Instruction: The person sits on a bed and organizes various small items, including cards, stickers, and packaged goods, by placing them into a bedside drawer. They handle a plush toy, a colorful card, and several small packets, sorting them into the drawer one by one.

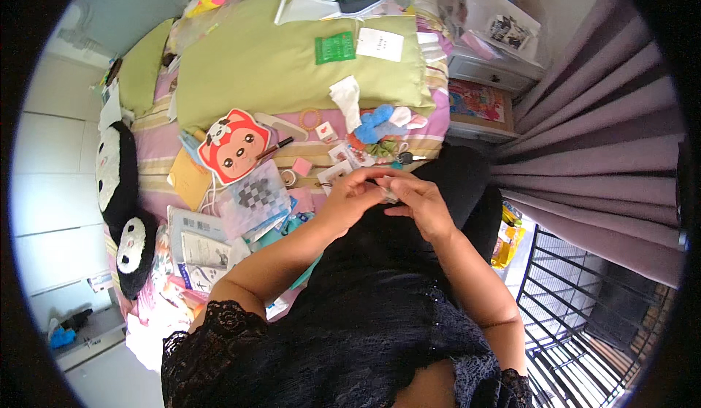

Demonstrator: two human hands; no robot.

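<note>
The left hand point(356, 198) and right hand point(423, 202) meet above the lap point(387, 251), fingertips closed on a small pale object point(389, 187), partly hidden. A white card point(333, 175) lies just beside the left hand.

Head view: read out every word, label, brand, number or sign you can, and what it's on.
Nothing here is clear enough to quote.
Green rectangular packet: pale print, too small.
White rectangular paper card: dark print, too blurred.
Pale grey rectangular item: characters, too blurred.
Blue-and-white paper item: dark marks, too blurred.
</note>
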